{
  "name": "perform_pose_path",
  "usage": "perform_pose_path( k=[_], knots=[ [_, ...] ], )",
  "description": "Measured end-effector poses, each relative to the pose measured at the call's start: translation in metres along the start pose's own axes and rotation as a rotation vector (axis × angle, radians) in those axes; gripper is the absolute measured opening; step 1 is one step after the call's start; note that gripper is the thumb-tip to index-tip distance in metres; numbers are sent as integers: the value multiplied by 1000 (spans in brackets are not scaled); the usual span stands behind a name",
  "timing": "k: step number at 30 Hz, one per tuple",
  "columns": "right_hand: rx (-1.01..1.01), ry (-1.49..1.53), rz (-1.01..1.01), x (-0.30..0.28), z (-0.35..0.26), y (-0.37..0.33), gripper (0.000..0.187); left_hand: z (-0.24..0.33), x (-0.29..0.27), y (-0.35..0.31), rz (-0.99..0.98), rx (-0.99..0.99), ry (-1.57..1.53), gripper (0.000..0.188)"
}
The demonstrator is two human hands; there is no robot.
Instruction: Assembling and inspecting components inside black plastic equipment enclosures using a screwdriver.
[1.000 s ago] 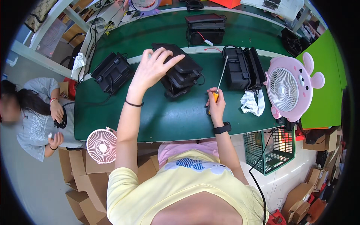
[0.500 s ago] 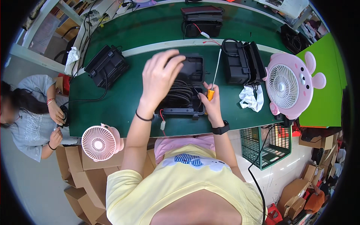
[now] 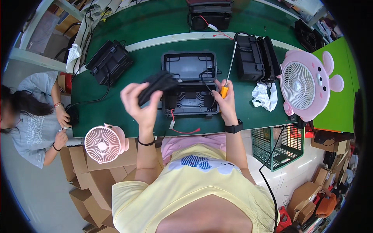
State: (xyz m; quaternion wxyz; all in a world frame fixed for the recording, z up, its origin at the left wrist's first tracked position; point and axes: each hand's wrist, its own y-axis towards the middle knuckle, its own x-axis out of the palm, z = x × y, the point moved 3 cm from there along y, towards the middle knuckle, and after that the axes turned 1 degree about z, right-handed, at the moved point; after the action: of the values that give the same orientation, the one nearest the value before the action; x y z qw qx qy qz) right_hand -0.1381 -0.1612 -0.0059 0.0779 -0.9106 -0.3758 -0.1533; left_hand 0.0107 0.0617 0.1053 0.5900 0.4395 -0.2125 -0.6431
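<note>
An open black plastic case [image 3: 189, 66] lies on the green bench [image 3: 116, 97] in front of me, lid up, with black cables inside and a red wire trailing from its near edge. My left hand [image 3: 139, 101] is raised above the bench to the left of the case, gripping a black bundled part [image 3: 157, 84]. My right hand [image 3: 226, 98] rests at the case's right edge and holds an orange-handled screwdriver [image 3: 228, 73] with its shaft pointing away from me.
Another black case [image 3: 109, 62] sits at the left and a black unit [image 3: 254, 58] at the right, beside a white rag [image 3: 263, 95] and a pink fan [image 3: 304, 84]. A small pink fan [image 3: 103, 143] stands at the near edge. A seated person [image 3: 33, 116] works at the left.
The black case came toward me and now lies opened flat. My left hand lifted a black part out and moved left. My right hand with the screwdriver stayed at the case's right side.
</note>
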Motion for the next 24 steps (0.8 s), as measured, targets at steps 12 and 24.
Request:
perform_pose_path(
  k=[12, 24],
  knots=[
    [-3, -54, 0, 2, -9, 8, 41, -27, -4, -89, -520, 551, 326, 46],
    [16, -88, -23, -1, -7, 12, 35, -4, 1, -98, -699, 820, 261, 31]
  ],
)
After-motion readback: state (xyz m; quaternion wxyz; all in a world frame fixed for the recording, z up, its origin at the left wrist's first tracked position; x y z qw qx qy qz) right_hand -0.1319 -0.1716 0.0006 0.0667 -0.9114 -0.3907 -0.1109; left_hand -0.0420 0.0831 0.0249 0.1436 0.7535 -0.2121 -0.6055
